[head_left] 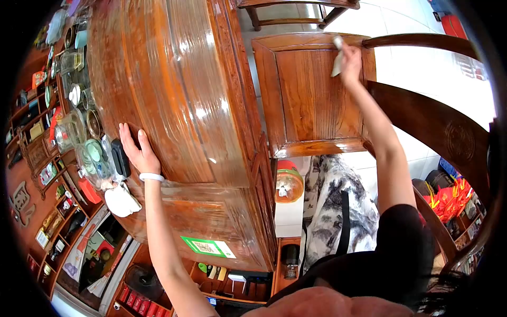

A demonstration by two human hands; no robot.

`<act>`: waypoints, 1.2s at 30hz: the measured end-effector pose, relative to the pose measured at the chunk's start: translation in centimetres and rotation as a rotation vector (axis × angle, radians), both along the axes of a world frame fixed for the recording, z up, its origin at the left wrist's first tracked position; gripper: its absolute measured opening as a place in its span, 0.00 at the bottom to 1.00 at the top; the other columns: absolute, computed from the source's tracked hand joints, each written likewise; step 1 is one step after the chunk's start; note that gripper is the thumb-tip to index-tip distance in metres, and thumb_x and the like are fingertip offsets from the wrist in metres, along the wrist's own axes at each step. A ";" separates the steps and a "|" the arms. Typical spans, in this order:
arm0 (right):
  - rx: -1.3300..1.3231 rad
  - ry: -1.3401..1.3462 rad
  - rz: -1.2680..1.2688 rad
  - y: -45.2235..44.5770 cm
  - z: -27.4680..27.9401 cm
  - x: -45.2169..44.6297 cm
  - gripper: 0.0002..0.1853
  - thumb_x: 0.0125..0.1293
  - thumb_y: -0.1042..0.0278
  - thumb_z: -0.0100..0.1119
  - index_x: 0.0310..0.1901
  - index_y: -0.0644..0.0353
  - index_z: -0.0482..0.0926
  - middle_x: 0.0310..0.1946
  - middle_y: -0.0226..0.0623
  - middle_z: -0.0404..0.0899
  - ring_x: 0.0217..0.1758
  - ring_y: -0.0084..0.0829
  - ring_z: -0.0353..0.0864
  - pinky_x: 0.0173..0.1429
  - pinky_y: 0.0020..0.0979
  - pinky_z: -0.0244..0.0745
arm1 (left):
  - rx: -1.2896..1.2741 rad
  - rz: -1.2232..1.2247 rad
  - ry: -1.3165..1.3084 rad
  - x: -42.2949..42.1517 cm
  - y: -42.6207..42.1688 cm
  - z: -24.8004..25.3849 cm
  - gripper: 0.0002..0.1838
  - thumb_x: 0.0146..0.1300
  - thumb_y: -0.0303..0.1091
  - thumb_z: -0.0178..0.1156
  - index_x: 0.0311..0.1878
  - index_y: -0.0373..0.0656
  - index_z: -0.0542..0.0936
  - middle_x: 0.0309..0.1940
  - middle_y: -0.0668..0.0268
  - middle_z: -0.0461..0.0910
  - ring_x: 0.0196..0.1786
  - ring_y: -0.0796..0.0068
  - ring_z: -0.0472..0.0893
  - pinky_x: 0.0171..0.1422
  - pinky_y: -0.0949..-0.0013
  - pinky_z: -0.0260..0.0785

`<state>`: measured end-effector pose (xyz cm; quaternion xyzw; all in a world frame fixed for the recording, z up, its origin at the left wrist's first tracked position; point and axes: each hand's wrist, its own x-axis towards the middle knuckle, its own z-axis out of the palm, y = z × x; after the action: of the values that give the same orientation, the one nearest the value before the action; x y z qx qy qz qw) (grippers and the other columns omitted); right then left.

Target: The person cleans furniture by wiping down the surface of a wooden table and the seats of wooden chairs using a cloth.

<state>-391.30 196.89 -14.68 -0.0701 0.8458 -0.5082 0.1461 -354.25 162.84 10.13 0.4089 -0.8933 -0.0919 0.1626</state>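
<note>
My left hand (139,151) lies flat on the film-covered wooden table (174,121), fingers stretched out, a white band around the wrist. Just left of its fingers are a black oblong object (120,158) and a crumpled white cloth (122,200). Over the far right part of a wooden chair seat (311,95), my right hand (350,64) is closed around a pale cloth (337,64), whose ends stick out on the left of the fingers. Blur hides exactly how the fingers wrap it.
Glass pots, cups and jars crowd the table's left side, near a green cup (94,150). A curved chair back (422,108) rises at right. Below the seat stands a red-and-orange container (289,185). A green QR card (208,246) lies on the table; shelves (58,211) line the left.
</note>
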 end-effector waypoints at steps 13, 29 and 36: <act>0.292 0.714 1.263 -7.3 -10.7 22.2 0.07 0.54 0.70 0.47 0.32 0.60 0.73 0.39 0.40 0.73 0.48 0.39 0.71 0.53 0.36 0.70 | 0.027 -0.010 0.017 -0.2 0.0 0.0 0.24 0.63 0.37 0.48 0.60 0.35 0.63 0.63 0.55 0.60 0.66 0.59 0.58 0.69 0.62 0.45; 0.335 0.632 0.884 -7.0 -3.2 3.6 0.18 0.62 0.62 0.42 0.48 0.62 0.72 0.44 0.44 0.72 0.44 0.43 0.72 0.47 0.40 0.70 | 0.030 -0.023 0.001 0.2 -0.2 -0.2 0.23 0.65 0.36 0.46 0.61 0.36 0.62 0.63 0.56 0.59 0.66 0.60 0.57 0.69 0.63 0.44; 0.527 0.128 -0.040 7.5 -1.9 -6.0 0.22 0.66 0.57 0.36 0.50 0.66 0.68 0.47 0.57 0.66 0.48 0.49 0.71 0.49 0.41 0.68 | 0.049 -0.021 0.010 0.1 -0.1 -0.2 0.23 0.65 0.36 0.45 0.61 0.35 0.62 0.64 0.55 0.58 0.67 0.60 0.56 0.69 0.63 0.43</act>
<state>-397.26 204.36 -16.57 -0.0450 0.9576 -0.2679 0.0955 -354.14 162.76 9.96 0.4030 -0.8942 -0.1175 0.1558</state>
